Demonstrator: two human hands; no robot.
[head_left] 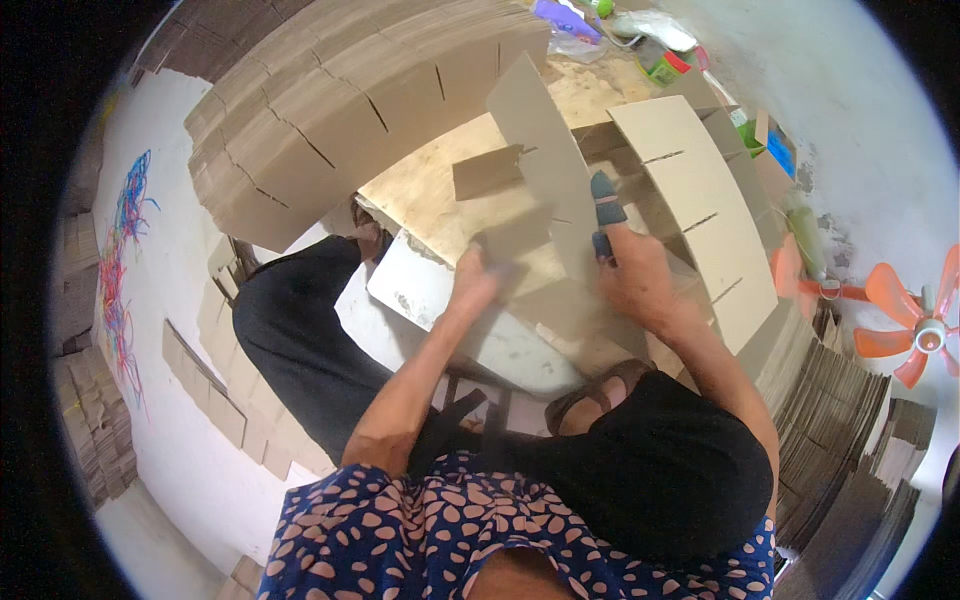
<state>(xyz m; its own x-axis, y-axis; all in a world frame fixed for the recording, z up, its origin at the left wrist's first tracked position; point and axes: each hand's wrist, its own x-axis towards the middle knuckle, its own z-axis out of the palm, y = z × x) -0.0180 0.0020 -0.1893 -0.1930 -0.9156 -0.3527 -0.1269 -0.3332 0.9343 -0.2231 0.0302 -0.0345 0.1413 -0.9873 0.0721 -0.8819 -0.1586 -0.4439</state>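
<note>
Nearest: navy, pink-spotted shirt (pixel 430 520)
Left fingers (pixel 474 264): blurred, I cannot tell
Right fingers (pixel 606 204): grasping flat brown cardboard panel (pixel 545 150)

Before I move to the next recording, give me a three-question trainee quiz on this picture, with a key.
1. True or false: the orange fan is at the picture's left edge.
2. Which hand has dark wraps on its fingers?
3. From the wearer's view, where does the upright cardboard panel stand?
A. Left of both hands
B. Right of both hands
C. Between the two, rising beyond them

Key:
1. False; the orange fan is at the right edge.
2. The right hand.
3. C; the left hand is on its other side.
</note>
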